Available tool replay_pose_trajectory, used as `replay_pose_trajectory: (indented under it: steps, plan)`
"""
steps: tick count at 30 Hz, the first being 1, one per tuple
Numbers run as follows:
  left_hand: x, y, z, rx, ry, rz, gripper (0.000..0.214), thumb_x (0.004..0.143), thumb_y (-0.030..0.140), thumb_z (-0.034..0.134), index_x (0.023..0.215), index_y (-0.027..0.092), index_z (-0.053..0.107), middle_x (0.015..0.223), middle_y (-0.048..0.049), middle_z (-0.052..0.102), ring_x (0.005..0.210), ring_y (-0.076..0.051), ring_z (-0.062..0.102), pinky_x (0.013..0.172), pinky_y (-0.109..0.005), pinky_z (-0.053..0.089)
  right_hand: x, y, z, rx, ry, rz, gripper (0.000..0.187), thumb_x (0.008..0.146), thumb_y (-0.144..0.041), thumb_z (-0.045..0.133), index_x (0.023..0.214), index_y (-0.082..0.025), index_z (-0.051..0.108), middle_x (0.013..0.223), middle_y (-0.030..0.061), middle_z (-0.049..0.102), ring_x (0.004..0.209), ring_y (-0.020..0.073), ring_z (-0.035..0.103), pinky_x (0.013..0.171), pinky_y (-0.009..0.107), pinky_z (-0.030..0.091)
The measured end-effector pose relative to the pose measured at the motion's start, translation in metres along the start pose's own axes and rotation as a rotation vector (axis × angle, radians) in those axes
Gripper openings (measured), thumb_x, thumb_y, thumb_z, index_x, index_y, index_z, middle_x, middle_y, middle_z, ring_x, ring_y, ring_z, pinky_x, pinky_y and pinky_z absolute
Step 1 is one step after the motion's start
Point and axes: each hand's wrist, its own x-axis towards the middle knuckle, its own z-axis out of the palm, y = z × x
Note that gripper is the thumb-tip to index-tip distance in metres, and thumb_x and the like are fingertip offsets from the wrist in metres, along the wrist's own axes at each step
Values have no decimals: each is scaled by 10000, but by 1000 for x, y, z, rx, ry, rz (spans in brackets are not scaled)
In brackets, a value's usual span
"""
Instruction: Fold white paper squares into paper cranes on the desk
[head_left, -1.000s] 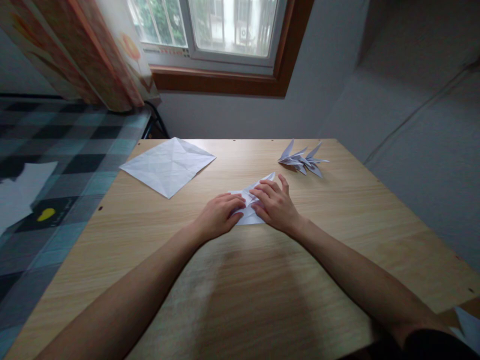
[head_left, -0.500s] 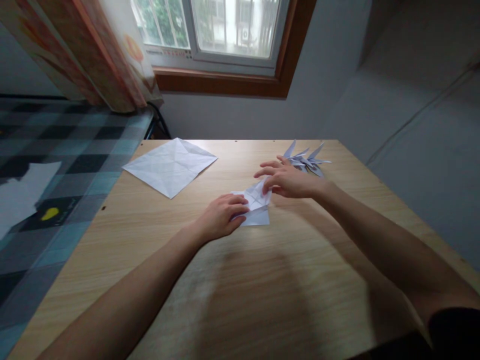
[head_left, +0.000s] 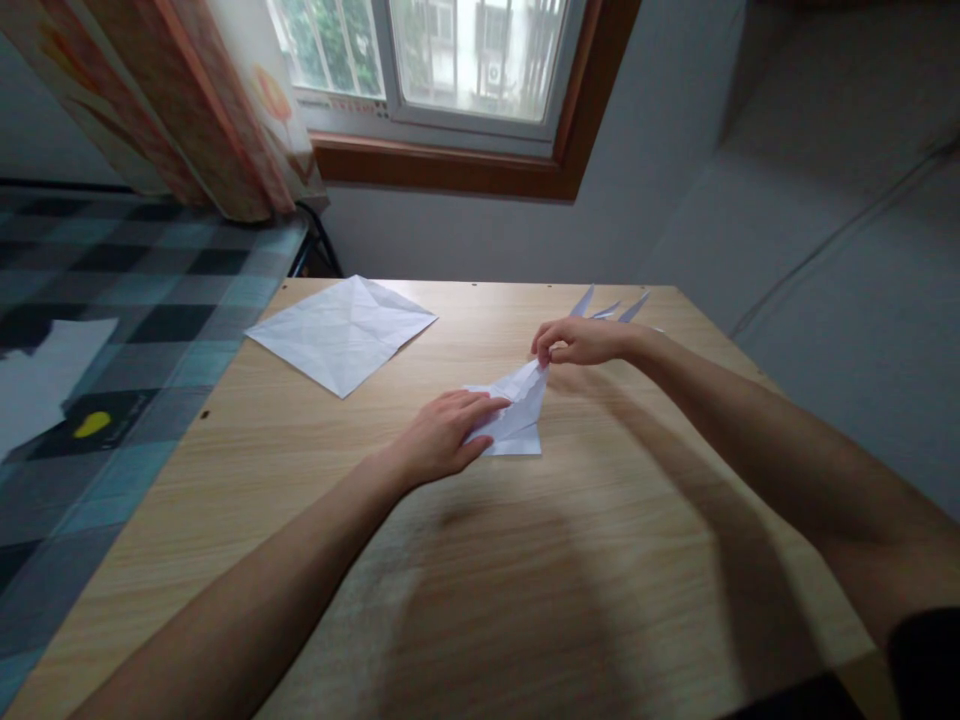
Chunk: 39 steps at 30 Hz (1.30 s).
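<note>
A folded sheet of white paper (head_left: 523,415) lies on the wooden table in front of me. My left hand (head_left: 454,430) rests flat on its left part, fingers stretched out, pressing it against the tabletop. Between thumb and fingertips, my right hand (head_left: 574,342) pinches the upper right corner of that paper and holds this flap raised. The lower layer stays down on the table. Behind my right hand, pointed white folded paper pieces (head_left: 583,302) stick up, their lower parts hidden by the hand.
A larger creased white sheet (head_left: 341,335) lies at the table's (head_left: 480,600) back left. Left of the table, a bed with a checked cover (head_left: 150,262) holds torn white paper (head_left: 45,380). A wall and a window (head_left: 472,60) stand behind.
My right hand has closed from spread fingers into a pinch on the paper's corner and lifted it up and away. My left hand stays in place, its fingers stretched further over the paper.
</note>
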Motion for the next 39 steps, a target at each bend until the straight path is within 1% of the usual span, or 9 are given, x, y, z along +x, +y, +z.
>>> replay_pose_trajectory:
  steps: [3, 8, 14, 16, 18, 20, 24, 32, 39]
  plan:
    - [0, 0, 0, 2, -5, 20, 402, 905, 247, 574, 1305, 220, 607, 1234, -103, 684, 1135, -253, 646, 1009, -440, 503, 1, 2, 7, -15, 33, 19, 309, 799, -12, 509, 788, -206, 749, 1036, 43, 733, 867, 163, 672, 802, 280, 506]
    - [1, 0, 0, 24, -4, 47, 244, 929, 265, 552, 1100, 235, 724, 1172, -75, 707, 1122, -241, 652, 1037, -437, 484, 5, 2, 19, -218, 109, 196, 243, 798, -51, 524, 747, -178, 726, 909, 70, 714, 810, 190, 646, 768, 296, 477]
    - [1, 5, -1, 93, -26, 44, 263, 937, 264, 535, 1121, 236, 720, 1174, -80, 691, 1093, -241, 641, 992, -425, 494, -4, -26, 51, -263, 732, 305, 268, 925, -130, 458, 1063, -132, 687, 1140, 148, 667, 1106, 279, 591, 994, 411, 444]
    - [2, 7, -2, 129, -41, 27, 269, 948, 289, 528, 1135, 245, 715, 1171, -80, 685, 1083, -247, 632, 970, -429, 489, -12, -44, 70, -254, 826, 255, 302, 958, -188, 445, 1162, -115, 655, 1241, 172, 631, 1197, 295, 554, 1061, 437, 410]
    - [2, 9, -2, 170, -52, 13, 277, 963, 328, 518, 1145, 251, 712, 1155, -83, 683, 1061, -254, 626, 946, -437, 479, -19, -61, 90, -252, 793, 158, 353, 968, -229, 449, 1257, -110, 614, 1354, 184, 585, 1296, 302, 499, 1114, 460, 377]
    - [2, 11, -2, 214, -55, 6, 296, 973, 364, 505, 1161, 255, 706, 1149, -88, 682, 1038, -261, 616, 924, -443, 466, -24, -74, 109, -260, 654, 80, 423, 978, -283, 460, 1350, -105, 558, 1460, 190, 521, 1382, 308, 434, 1153, 484, 346]
    - [2, 13, -3, 268, -76, 6, 333, 966, 372, 504, 1226, 258, 678, 1175, -94, 671, 1041, -275, 592, 909, -445, 444, -23, -76, 128, -221, 422, 171, 554, 1014, -371, 395, 1473, -62, 429, 1527, 214, 456, 1431, 309, 412, 1170, 498, 333]
    - [2, 13, -5, 207, -115, -12, 348, 928, 399, 560, 1221, 230, 642, 1206, -85, 677, 1105, -281, 587, 946, -445, 422, -12, -46, 111, -204, 241, 277, 730, 1003, -566, 326, 1559, -95, 289, 1623, 196, 273, 1524, 297, 244, 1217, 520, 233]
    - [1, 13, -6, 191, -120, -8, 316, 924, 378, 556, 1187, 241, 664, 1228, -84, 664, 1109, -284, 585, 944, -457, 419, -3, -26, 102, -206, 213, 388, 759, 992, -579, 324, 1574, -99, 236, 1649, 174, 195, 1538, 306, 196, 1223, 571, 170]
